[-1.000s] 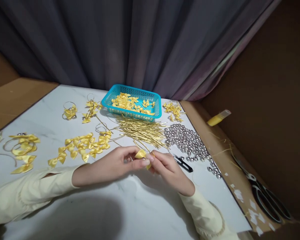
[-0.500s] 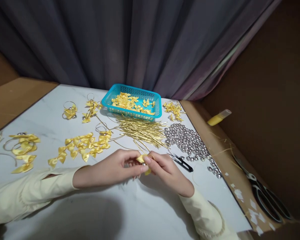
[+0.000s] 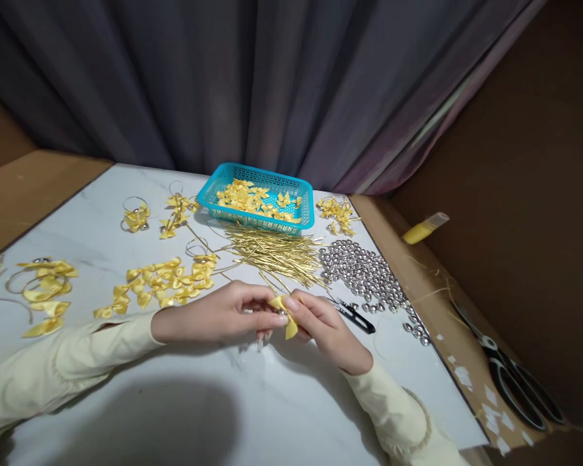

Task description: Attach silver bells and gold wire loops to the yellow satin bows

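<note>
Both hands meet over the white tabletop at the middle. My left hand (image 3: pixel 233 314) is closed, thumb and fingers pinching the left side of a yellow ribbon bow (image 3: pixel 290 327). A small silver bead or bell (image 3: pixel 282 312) shows at the bow's centre, by the left thumb tip. My right hand (image 3: pixel 323 323) is closed on the same bow from the right, its thumb pressed on top. Some of the fingers are hidden behind the bow. Just beyond the hands lie gold twist ties (image 3: pixel 276 255) in a loose heap, and black thread snips (image 3: pixel 354 317) lie right of my right hand.
A blue basket (image 3: pixel 306 223) with yellow bows stands at the back. Silver beads (image 3: pixel 364 272) are spread to the right. Loose bows (image 3: pixel 160 278) and wired bow clusters (image 3: pixel 48 285) lie to the left. Scissors (image 3: pixel 510 375) and a yellow tube (image 3: pixel 425 228) lie at the right.
My left hand has shifted slightly up and right. The bow has turned between the fingers, so more of its lower loop and the silver piece show now.
</note>
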